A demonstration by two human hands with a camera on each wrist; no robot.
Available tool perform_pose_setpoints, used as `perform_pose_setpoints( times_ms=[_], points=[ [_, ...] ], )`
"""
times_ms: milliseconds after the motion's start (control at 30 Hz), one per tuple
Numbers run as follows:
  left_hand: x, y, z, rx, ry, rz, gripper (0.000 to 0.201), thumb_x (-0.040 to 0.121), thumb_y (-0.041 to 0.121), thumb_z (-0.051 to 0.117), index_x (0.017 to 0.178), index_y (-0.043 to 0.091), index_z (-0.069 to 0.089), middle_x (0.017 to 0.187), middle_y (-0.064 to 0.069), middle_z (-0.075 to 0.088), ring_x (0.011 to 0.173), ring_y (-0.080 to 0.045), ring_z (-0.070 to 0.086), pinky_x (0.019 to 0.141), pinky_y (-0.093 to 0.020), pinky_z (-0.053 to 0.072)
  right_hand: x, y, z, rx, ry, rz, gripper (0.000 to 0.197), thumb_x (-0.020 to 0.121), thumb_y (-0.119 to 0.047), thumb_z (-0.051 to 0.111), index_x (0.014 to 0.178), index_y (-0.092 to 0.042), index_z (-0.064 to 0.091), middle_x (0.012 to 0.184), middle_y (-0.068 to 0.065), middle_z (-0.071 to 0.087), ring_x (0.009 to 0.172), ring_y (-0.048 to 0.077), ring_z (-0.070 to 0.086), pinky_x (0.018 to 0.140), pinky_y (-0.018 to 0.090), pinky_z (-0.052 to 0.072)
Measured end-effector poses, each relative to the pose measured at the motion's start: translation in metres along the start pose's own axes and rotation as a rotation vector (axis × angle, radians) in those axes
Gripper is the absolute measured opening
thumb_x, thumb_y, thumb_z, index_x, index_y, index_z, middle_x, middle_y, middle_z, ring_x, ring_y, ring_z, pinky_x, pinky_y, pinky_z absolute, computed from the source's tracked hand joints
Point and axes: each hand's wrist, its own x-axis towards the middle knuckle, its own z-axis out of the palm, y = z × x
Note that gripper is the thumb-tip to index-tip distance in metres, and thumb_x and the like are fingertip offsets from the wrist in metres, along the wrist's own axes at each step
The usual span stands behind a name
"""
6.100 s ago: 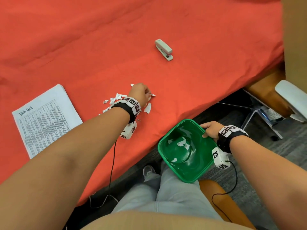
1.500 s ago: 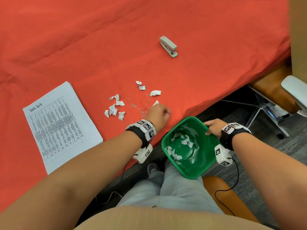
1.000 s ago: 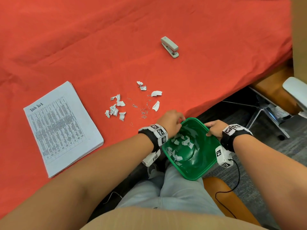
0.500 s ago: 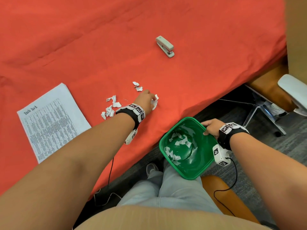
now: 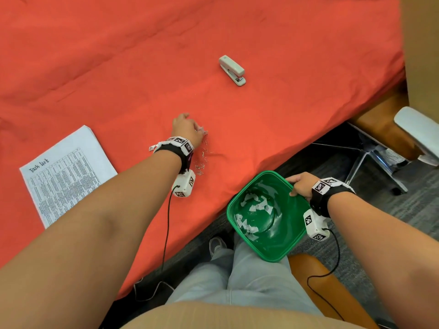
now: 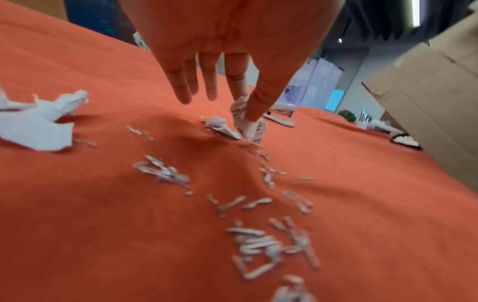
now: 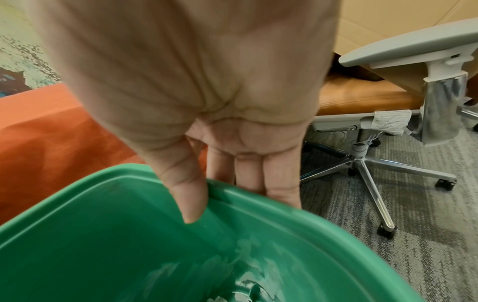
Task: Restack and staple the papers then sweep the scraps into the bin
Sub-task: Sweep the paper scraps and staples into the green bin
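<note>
My left hand point(image 5: 190, 125) is down on the red cloth point(image 5: 285, 103) among torn paper scraps point(image 6: 38, 124). In the left wrist view its thumb and forefinger pinch one crumpled scrap point(image 6: 239, 114), and the other fingers point(image 6: 181, 90) point straight down. Loose staples point(image 6: 258, 241) lie scattered just behind the hand. My right hand point(image 5: 298, 185) grips the rim of the green bin point(image 5: 280, 248), thumb inside and fingers outside, holding it below the table edge over my lap. White scraps point(image 5: 257, 205) lie in the bin. The printed paper stack point(image 5: 66, 176) lies at the left. The stapler point(image 5: 232, 70) sits farther back.
A cardboard box point(image 6: 426, 98) stands at the table's right end. An office chair point(image 7: 388, 98) with a chrome star base stands on the grey carpet to my right. The cloth's front edge point(image 5: 237, 193) runs diagonally just left of the bin.
After dropping scraps over the bin a second ago, my left hand went back onto the cloth, moved on to the farther scraps and pinched one. The right hand still holds the bin.
</note>
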Motion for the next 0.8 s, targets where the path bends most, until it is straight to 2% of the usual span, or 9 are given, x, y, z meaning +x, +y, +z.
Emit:
perform_pose_setpoints(
  times_ms=[67,133,200,267,400,633,800],
  points=[
    [0.002,-0.002,0.002,0.034,-0.062,0.035,0.019,0.089,0.02,0.059,0.09,0.004,0.07,0.147,-0.013,0.038,0.135,-0.03,0.034,0.11,-0.031,0.027,-0.002,-0.002,-0.001,-0.028,-0.008,-0.008,0.049,0.083,0.013,0.058,0.116,-0.021,0.069,0.094,0.012,0.073,0.085,0.033,0.07,0.079,0.044,0.058],
    [0.002,0.0,0.003,0.054,-0.115,0.074,0.019,0.089,0.018,0.059,0.092,0.001,0.069,0.142,-0.016,0.045,0.132,-0.029,0.04,0.108,-0.03,0.03,-0.003,-0.004,-0.001,-0.046,-0.011,-0.007,0.048,0.084,0.01,0.059,0.116,-0.024,0.069,0.095,0.011,0.073,0.083,0.031,0.07,0.073,0.04,0.059],
    [0.001,0.002,0.004,0.074,-0.108,0.08,0.017,0.088,0.012,0.057,0.092,-0.001,0.068,0.128,-0.02,0.055,0.121,-0.032,0.05,0.101,-0.034,0.037,-0.002,-0.003,-0.002,-0.037,-0.008,-0.006,0.049,0.083,0.011,0.06,0.118,-0.023,0.069,0.1,0.012,0.073,0.086,0.032,0.07,0.079,0.044,0.058],
    [-0.001,0.004,0.003,0.091,-0.072,0.06,0.015,0.087,0.008,0.056,0.092,-0.001,0.068,0.117,-0.02,0.056,0.111,-0.036,0.053,0.093,-0.038,0.042,-0.001,-0.002,-0.001,-0.024,0.002,-0.002,0.05,0.083,0.012,0.059,0.118,-0.022,0.069,0.103,0.014,0.073,0.088,0.034,0.07,0.083,0.049,0.057],
    [0.0,0.004,0.003,0.122,-0.081,0.082,0.02,0.086,0.001,0.051,0.094,-0.003,0.069,0.111,-0.021,0.059,0.104,-0.036,0.057,0.089,-0.04,0.044,0.003,-0.001,-0.001,-0.004,-0.005,0.006,0.05,0.083,0.013,0.058,0.118,-0.021,0.069,0.102,0.015,0.073,0.09,0.035,0.069,0.085,0.051,0.056],
    [-0.009,0.006,0.006,0.144,-0.124,0.133,0.021,0.083,0.001,0.048,0.097,0.004,0.065,0.107,-0.016,0.064,0.102,-0.034,0.059,0.083,-0.039,0.047,0.005,0.0,-0.003,0.008,-0.007,0.014,0.049,0.083,0.014,0.057,0.114,-0.022,0.07,0.1,0.016,0.073,0.089,0.036,0.07,0.083,0.05,0.056],
    [-0.027,0.019,0.001,-0.023,-0.097,0.112,0.018,0.084,0.003,0.049,0.094,0.005,0.063,0.101,-0.017,0.067,0.095,-0.033,0.062,0.079,-0.035,0.047,0.005,0.0,-0.003,-0.003,-0.01,0.009,0.05,0.083,0.013,0.058,0.117,-0.022,0.069,0.098,0.014,0.073,0.089,0.035,0.07,0.083,0.049,0.057]
  ],
)
